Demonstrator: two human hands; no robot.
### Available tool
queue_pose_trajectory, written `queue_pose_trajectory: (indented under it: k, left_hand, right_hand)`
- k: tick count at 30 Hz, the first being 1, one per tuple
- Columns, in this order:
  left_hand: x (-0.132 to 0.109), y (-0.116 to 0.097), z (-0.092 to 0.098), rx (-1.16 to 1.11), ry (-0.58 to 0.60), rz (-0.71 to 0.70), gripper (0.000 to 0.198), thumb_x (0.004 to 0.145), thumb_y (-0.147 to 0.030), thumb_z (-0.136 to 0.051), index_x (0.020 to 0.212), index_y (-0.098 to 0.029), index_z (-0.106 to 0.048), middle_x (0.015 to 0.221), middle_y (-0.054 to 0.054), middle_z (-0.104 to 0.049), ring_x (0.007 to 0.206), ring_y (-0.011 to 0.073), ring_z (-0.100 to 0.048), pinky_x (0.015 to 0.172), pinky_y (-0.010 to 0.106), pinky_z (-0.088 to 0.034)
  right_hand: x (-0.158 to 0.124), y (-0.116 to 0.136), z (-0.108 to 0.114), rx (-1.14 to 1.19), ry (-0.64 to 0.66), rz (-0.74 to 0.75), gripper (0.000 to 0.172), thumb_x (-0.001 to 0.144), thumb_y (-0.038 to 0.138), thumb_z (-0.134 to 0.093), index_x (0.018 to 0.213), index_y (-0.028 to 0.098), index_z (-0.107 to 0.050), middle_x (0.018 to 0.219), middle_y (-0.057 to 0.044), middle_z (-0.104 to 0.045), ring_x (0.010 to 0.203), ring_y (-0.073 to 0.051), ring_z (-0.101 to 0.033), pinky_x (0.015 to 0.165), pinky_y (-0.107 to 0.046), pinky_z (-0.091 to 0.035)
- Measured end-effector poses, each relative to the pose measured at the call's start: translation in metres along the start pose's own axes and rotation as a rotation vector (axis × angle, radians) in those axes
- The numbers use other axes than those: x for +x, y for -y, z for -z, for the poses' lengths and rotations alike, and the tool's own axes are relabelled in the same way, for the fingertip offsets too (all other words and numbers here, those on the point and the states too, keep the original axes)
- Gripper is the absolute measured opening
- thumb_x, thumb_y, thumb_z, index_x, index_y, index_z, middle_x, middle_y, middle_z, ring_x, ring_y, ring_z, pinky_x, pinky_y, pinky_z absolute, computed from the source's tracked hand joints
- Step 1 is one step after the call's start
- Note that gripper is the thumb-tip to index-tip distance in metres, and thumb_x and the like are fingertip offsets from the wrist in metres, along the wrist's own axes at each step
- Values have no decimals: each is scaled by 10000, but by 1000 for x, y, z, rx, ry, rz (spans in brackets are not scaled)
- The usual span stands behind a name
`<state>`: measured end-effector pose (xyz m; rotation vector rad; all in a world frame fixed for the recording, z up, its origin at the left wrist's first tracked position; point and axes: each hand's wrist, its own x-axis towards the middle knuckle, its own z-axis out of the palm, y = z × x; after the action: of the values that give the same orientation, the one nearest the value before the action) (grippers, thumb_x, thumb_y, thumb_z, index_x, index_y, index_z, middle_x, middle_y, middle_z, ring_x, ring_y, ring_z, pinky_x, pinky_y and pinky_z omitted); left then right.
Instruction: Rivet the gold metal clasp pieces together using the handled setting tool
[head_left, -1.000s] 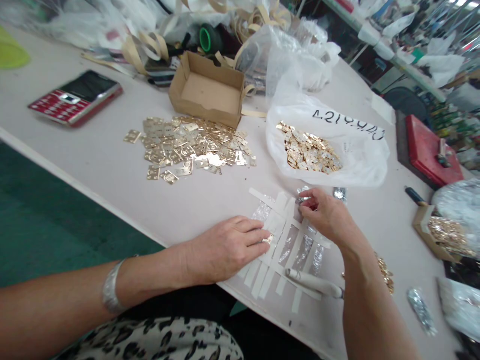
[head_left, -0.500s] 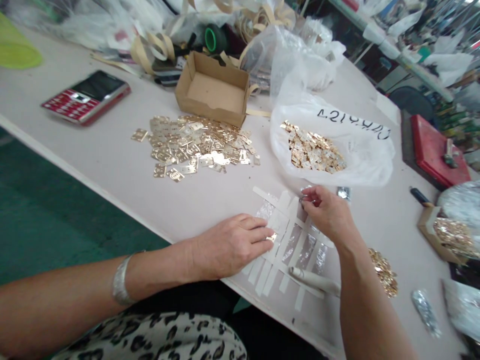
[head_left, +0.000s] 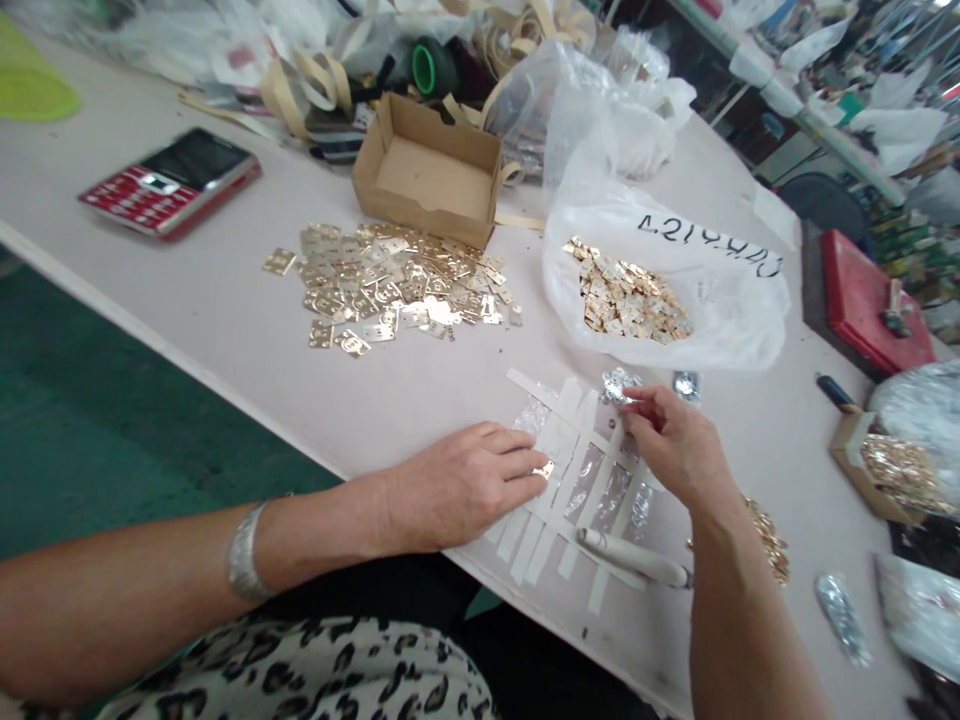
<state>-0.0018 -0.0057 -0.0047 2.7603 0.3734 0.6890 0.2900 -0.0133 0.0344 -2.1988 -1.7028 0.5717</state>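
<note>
We look down on our 2 bare hands at a pale table (head_left: 225,290). Our left hand (head_left: 461,485) lies flat and open, its fingers resting on a lattice of white paper strips (head_left: 566,435) woven over clear plastic sleeves (head_left: 592,485). Touching the fingertips, a small gold hinge plate (head_left: 545,469) sits on the strips. Our right hand (head_left: 675,445) is curled, with thumb and forefinger pinched together against a crumpled silver packet (head_left: 619,385) at the far edge of the strips; we cannot tell whether they grip it. A silver bangle (head_left: 246,550) circles our left wrist. A white rod (head_left: 634,558) lies across the near strips. Farther up the table are a loose pile of gold hinge plates (head_left: 390,285), a white plastic bag (head_left: 720,320) of more plates with handwritten numbers on it, an open cardboard box (head_left: 427,170), and a red keypad phone (head_left: 169,170) at the left.
</note>
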Motion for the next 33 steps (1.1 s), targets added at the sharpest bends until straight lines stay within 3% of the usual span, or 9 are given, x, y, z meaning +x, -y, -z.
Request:
queue_pose_trajectory:
  k: [3, 12, 14, 17, 21, 28, 33]
  left_hand:
    - [1, 0, 0, -1, 1, -1, 234, 978, -170, -487, 1152, -158, -641, 1224, 84, -672, 1197, 233, -566, 965, 365, -473]
    - [0, 1, 0, -3, 19, -1, 219, 986, -192, -482, 1135, -177, -643, 1252, 63, -660, 1203, 238, -559, 960, 367, -469]
    - [0, 1, 0, 1, 25, -2, 213, 989, -197, -482, 1126, -181, -645, 1265, 55, -654, 1205, 236, -555, 965, 364, -465]
    - [0, 0, 2, 13, 39, -3, 209, 994, -213, -488, 1127, -186, -647, 1270, 61, -647, 1212, 230, -551, 964, 357, -463]
    - [2, 0, 4, 37, 52, -9, 211, 988, -214, -502, 1137, -176, -647, 1264, 85, -638, 1178, 234, -564, 948, 367, -471]
    - [1, -1, 6, 54, 77, 2, 213, 1002, -227, -473, 1117, -166, -642, 1189, 99, -641, 1137, 232, -569, 927, 364, -481]
    - [2, -1, 6, 41, 92, 9, 209, 1001, -223, -470, 1116, -172, -637, 1176, 105, -635, 1143, 228, -561, 936, 363, -477]
  right_hand:
    - [0, 2, 1, 28, 68, -4, 380, 786, 295, -609, 1157, 217, -635, 932, -37, -728, 779, -177, -671, 732, -339, -530]
    - [12, 20, 12, -232, 213, 117, 271, 779, 196, -586, 1032, 233, -676, 797, 4, -718, 697, -154, -647, 685, -302, -480]
    - [8, 21, 10, -114, 180, 76, 253, 778, 238, -621, 1024, 224, -680, 774, 1, -703, 665, -145, -631, 652, -293, -476]
    - [-11, 27, -1, 251, 141, -16, 308, 756, 349, -707, 1023, 198, -675, 803, -22, -698, 703, -149, -645, 659, -291, -513]
    - [-43, 44, -23, 565, 211, -98, 357, 702, 396, -791, 964, 185, -672, 811, -38, -701, 737, -154, -662, 672, -288, -553]
    - [-58, 58, -41, 617, 275, -169, 340, 687, 389, -807, 919, 180, -673, 798, -38, -702, 719, -135, -654, 661, -256, -557]
    - [-53, 62, -41, 495, 286, -160, 285, 720, 357, -743, 928, 185, -654, 787, -36, -699, 716, -145, -657, 666, -280, -559]
